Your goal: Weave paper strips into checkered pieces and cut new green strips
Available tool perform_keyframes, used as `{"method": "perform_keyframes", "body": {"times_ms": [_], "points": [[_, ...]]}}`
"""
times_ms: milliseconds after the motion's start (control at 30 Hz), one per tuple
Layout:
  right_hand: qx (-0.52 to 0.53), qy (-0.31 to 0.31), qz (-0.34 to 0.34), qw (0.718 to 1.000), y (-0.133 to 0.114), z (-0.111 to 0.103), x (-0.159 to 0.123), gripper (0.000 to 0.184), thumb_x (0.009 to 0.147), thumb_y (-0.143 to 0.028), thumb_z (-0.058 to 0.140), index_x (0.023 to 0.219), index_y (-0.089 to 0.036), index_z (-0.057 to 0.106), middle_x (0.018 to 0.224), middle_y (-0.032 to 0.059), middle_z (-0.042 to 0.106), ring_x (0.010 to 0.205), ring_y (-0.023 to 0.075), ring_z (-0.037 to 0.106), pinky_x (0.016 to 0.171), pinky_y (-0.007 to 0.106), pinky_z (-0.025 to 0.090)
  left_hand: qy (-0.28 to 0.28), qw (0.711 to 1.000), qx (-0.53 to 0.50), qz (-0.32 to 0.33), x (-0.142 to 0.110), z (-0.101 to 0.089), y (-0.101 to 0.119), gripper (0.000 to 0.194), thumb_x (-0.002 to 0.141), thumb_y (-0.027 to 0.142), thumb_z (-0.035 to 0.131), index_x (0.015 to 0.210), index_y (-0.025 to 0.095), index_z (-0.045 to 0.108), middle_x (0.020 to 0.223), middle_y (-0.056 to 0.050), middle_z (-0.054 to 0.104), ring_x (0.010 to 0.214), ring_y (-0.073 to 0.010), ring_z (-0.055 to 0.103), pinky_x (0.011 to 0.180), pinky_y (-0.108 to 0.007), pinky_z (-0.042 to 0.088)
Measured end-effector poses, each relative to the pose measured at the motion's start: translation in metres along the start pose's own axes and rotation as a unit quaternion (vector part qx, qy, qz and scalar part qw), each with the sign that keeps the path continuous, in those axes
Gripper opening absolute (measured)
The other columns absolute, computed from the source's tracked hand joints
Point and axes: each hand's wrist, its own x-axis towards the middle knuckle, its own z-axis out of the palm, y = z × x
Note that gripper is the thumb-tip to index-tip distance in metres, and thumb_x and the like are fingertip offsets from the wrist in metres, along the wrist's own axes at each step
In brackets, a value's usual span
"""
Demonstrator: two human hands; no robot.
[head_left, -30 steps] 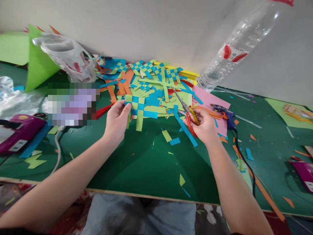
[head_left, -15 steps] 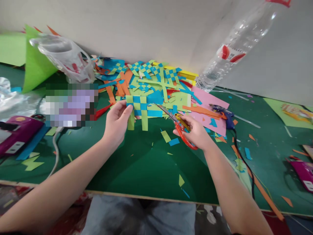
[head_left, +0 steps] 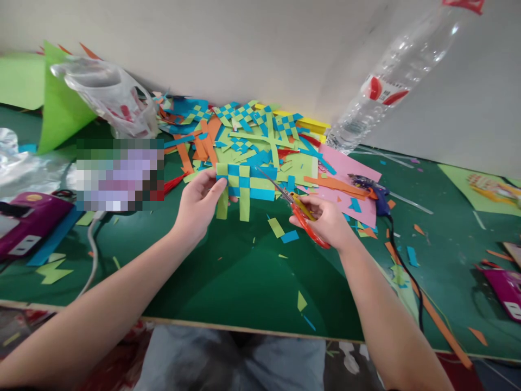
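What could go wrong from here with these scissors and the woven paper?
The scissors' tips overlap the blue strips close to the weave, so a cut might run into it. The left hand pinches the woven paper at one side, so the loose strip ends could shift. The glue gun's nozzle is over pink paper, which might mark if hot.

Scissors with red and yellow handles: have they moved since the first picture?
Yes: the scissors have moved left, farther from the pink paper sheet.
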Motion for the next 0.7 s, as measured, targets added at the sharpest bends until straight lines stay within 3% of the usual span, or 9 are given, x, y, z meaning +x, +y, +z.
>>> {"method": "perform_keyframes", "body": {"times_ms": [267,500,600,700], "points": [[0.013,-0.001,-0.007,1.000,0.0010,0.0004,0.0010,0.045,0.056,-0.041,0.087,0.093,-0.022,0.072,0.084,0.0045,0.073,0.075,0.0216,0.067,0.073,0.040,0.056,-0.006,1.000,-0.004,-0.005,-0.0010,-0.0004,0.0017,0.008,0.086,0.026,0.063,0.091,0.020,0.063,0.083,-0.001,0.069,0.062,-0.0127,0.067,0.057,-0.024,0.054],[0.028,0.032,0.012,0.999,0.0020,0.0002,0.0024,0.054,0.048,-0.044,0.089,0.092,-0.020,0.069,0.077,0.0029,0.071,0.071,0.0216,0.067,0.072,0.040,0.056,0.043,0.999,-0.019,-0.001,0.0000,0.0012,0.0040,0.010,0.082,0.030,0.067,0.086,0.021,0.063,0.076,0.001,0.066,0.057,-0.0117,0.063,0.052,-0.023,0.051],[0.021,0.062,0.003,0.998,0.0019,-0.0024,0.0019,0.057,0.053,-0.046,0.087,0.100,-0.020,0.066,0.091,0.0053,0.072,0.079,0.0233,0.069,0.079,0.043,0.056,0.091,0.995,-0.031,-0.003,0.0026,-0.0007,0.0038,0.013,0.079,0.031,0.070,0.081,0.022,0.063,0.068,0.003,0.060,0.051,-0.0094,0.056,0.046,-0.022,0.045],[-0.022,0.042,-0.019,0.999,0.0000,-0.0059,0.0008,0.060,0.063,-0.044,0.083,0.113,-0.022,0.060,0.114,0.0087,0.068,0.097,0.0264,0.067,0.090,0.046,0.054,0.135,0.990,-0.034,-0.025,0.0061,-0.0053,0.0018,0.015,0.076,0.032,0.074,0.078,0.022,0.063,0.063,0.005,0.052,0.048,-0.0074,0.046,0.045,-0.022,0.040]]}}
